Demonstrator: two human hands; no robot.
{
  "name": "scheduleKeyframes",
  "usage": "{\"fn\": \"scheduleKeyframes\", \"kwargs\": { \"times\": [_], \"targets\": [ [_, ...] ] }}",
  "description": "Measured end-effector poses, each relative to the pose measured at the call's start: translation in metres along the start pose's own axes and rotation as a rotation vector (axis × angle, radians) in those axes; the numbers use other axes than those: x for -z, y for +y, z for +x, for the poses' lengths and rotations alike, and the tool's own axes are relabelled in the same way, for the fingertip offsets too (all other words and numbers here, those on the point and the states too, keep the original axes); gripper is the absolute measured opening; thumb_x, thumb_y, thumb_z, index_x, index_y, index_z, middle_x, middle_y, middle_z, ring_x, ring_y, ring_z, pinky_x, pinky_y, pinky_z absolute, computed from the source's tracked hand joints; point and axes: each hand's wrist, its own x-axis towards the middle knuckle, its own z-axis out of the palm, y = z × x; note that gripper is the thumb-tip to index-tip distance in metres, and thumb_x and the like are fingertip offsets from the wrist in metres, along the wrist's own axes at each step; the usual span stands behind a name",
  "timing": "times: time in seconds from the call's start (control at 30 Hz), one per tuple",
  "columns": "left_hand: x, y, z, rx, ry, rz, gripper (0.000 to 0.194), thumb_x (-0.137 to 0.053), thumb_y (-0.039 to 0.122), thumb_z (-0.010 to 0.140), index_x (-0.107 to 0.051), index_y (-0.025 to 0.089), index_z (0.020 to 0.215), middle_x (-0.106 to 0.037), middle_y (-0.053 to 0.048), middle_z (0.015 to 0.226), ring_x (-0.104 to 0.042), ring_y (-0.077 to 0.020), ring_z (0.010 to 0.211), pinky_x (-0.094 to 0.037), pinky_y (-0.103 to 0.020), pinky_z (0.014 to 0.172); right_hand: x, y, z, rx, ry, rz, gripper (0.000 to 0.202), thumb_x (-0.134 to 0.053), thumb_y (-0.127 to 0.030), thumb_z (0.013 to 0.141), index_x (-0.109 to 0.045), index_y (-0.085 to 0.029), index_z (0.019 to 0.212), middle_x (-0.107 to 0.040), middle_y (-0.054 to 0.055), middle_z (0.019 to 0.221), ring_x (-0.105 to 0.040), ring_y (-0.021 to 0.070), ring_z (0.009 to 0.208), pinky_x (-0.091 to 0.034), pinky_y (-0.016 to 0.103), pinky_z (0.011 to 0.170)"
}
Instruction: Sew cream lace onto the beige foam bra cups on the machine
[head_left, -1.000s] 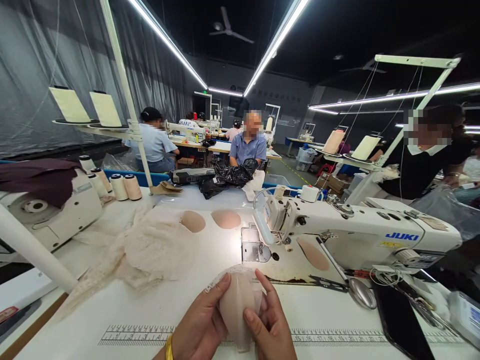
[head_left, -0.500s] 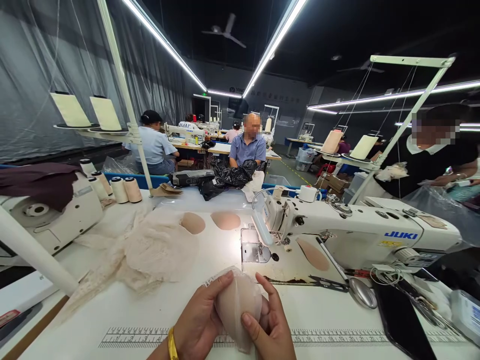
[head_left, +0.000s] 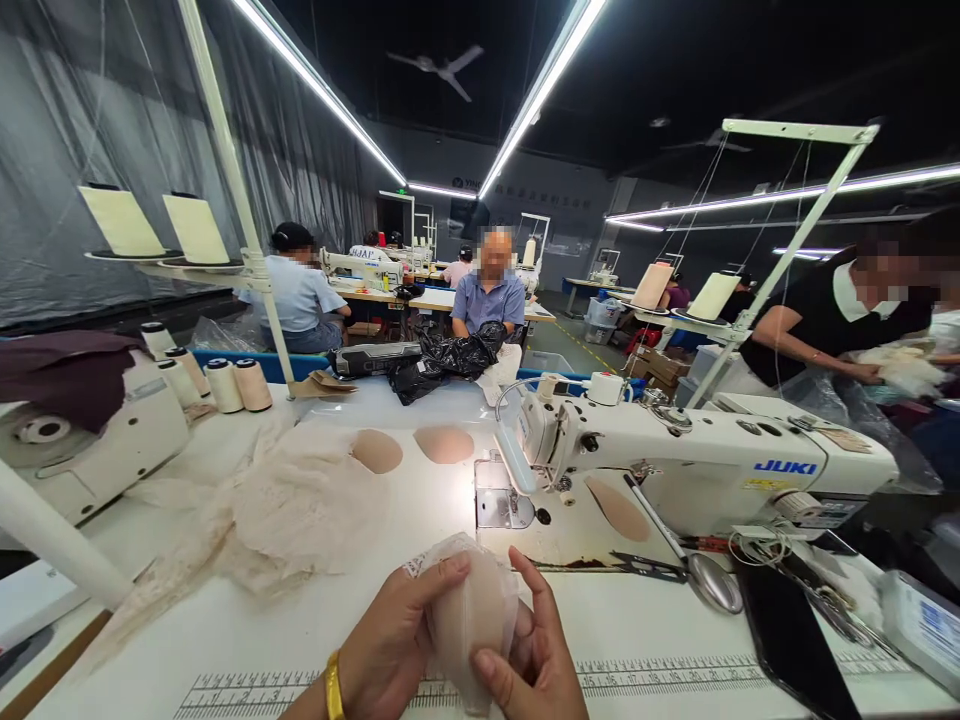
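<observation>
Beige fabric cup (head_left: 466, 610) sat between both hands, in front of the sewing machine (head_left: 697, 470). Left hand (head_left: 390, 630) pinched its upper side; right hand (head_left: 536, 655) gripped it lower down, thumb pressed against it.

I have a pale beige fabric cup (head_left: 466, 610) between my left hand (head_left: 396, 628) and my right hand (head_left: 538, 645), its rounded face towards me. A lengthwise seam runs down its middle, and thin, sheer cloth shows along its upper and right edges. A strip of white lace (head_left: 415, 566) edges its upper left. I hold it upright above the worktop, broad part up, narrowing below, my left thumb over its upper left, my right thumb against its lower right.
</observation>
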Motion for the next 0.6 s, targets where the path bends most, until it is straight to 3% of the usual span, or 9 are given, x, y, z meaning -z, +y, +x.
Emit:
{"fn": "scheduleKeyframes", "kwargs": {
  "times": [0.1, 0.17, 0.23, 0.3, 0.4, 0.43, 0.5, 0.53, 0.6],
  "targets": [
    [0.001, 0.019, -0.004, -0.026, -0.096, 0.079, 0.040, -0.082, 0.050, 0.083, -0.081, 0.013, 0.097, -0.078, -0.014, 0.095, -0.072, -0.0329, 0.096, -0.056, -0.037, 0.084, 0.024, -0.001, 0.001, -0.059, -0.132, -0.145, 0.129, -0.090, -0.056, 0.068, -0.007, -0.030, 0.163, -0.075, 0.008, 0.116, -0.073, 0.0301, 0.107, -0.055, 0.040, 0.090],
    [0.004, 0.030, -0.004, -0.039, -0.288, 0.227, 0.041, -0.086, 0.050, 0.078, -0.081, 0.017, 0.100, -0.078, -0.011, 0.094, -0.071, -0.0336, 0.097, -0.056, -0.040, 0.087, 0.046, -0.008, 0.009, -0.007, -0.196, -0.389, 0.116, -0.084, -0.050, 0.075, -0.012, -0.030, 0.164, -0.075, 0.005, 0.105, -0.075, 0.0258, 0.092, -0.055, 0.034, 0.079],
    [0.010, 0.033, 0.005, -0.076, -0.502, 0.463, 0.037, -0.091, 0.046, 0.072, -0.080, 0.023, 0.098, -0.077, -0.007, 0.089, -0.071, -0.0334, 0.096, -0.055, -0.041, 0.089, 0.066, -0.024, 0.025, 0.207, -0.270, -0.731, 0.098, -0.078, -0.042, 0.082, -0.023, -0.030, 0.162, -0.073, 0.003, 0.098, -0.072, 0.0215, 0.079, -0.052, 0.030, 0.070],
    [0.017, 0.025, 0.025, -0.172, -0.652, 0.726, 0.024, -0.091, 0.040, 0.071, -0.079, 0.027, 0.087, -0.076, -0.003, 0.082, -0.070, -0.0298, 0.092, -0.054, -0.040, 0.091, 0.079, -0.045, 0.049, 0.522, -0.362, -1.087, 0.072, -0.072, -0.033, 0.087, -0.042, -0.031, 0.152, -0.071, 0.001, 0.093, -0.067, 0.0196, 0.075, -0.049, 0.029, 0.069],
    [0.023, 0.010, 0.068, -0.315, -0.743, 0.986, 0.017, -0.084, 0.038, 0.082, -0.073, 0.027, 0.076, -0.074, 0.000, 0.081, -0.069, -0.0230, 0.086, -0.052, -0.037, 0.096, 0.082, -0.068, 0.093, 0.924, -0.476, -1.475, 0.018, -0.060, -0.018, 0.095, -0.065, -0.029, 0.108, -0.069, -0.001, 0.088, -0.058, 0.0180, 0.076, -0.043, 0.030, 0.071],
    [0.023, 0.009, 0.081, -0.343, -0.752, 1.025, 0.015, -0.081, 0.038, 0.087, -0.073, 0.026, 0.082, -0.075, 0.000, 0.087, -0.069, -0.0219, 0.088, -0.054, -0.038, 0.095, 0.082, -0.071, 0.107, 1.045, -0.505, -1.551, 0.014, -0.057, -0.016, 0.096, -0.064, -0.026, 0.094, -0.068, -0.001, 0.083, -0.056, 0.0174, 0.073, -0.040, 0.030, 0.069],
    [0.021, 0.015, 0.103, -0.396, -0.750, 1.058, 0.014, -0.070, 0.038, 0.098, -0.073, 0.025, 0.103, -0.073, -0.004, 0.110, -0.069, -0.0218, 0.097, -0.057, -0.039, 0.093, 0.083, -0.066, 0.133, 1.230, -0.546, -1.643, 0.024, -0.057, -0.018, 0.099, -0.059, -0.024, 0.076, -0.065, -0.002, 0.073, -0.052, 0.0166, 0.067, -0.035, 0.029, 0.062],
    [0.020, 0.021, 0.110, -0.419, -0.747, 1.063, 0.019, -0.065, 0.038, 0.102, -0.071, 0.024, 0.113, -0.070, -0.007, 0.121, -0.068, -0.0224, 0.103, -0.059, -0.040, 0.093, 0.085, -0.062, 0.144, 1.262, -0.541, -1.616, 0.028, -0.061, -0.022, 0.099, -0.057, -0.024, 0.071, -0.062, -0.003, 0.067, -0.051, 0.0163, 0.063, -0.032, 0.029, 0.057],
    [0.020, 0.035, 0.119, -0.459, -0.730, 1.064, 0.025, -0.060, 0.038, 0.105, -0.067, 0.023, 0.125, -0.064, -0.010, 0.134, -0.066, -0.0235, 0.110, -0.060, -0.042, 0.094, 0.093, -0.051, 0.160, 1.015, -0.434, -1.448, 0.028, -0.074, -0.029, 0.092, -0.059, -0.026, 0.068, -0.064, -0.004, 0.066, -0.053, 0.0152, 0.060, -0.029, 0.027, 0.051]
  ]
}}
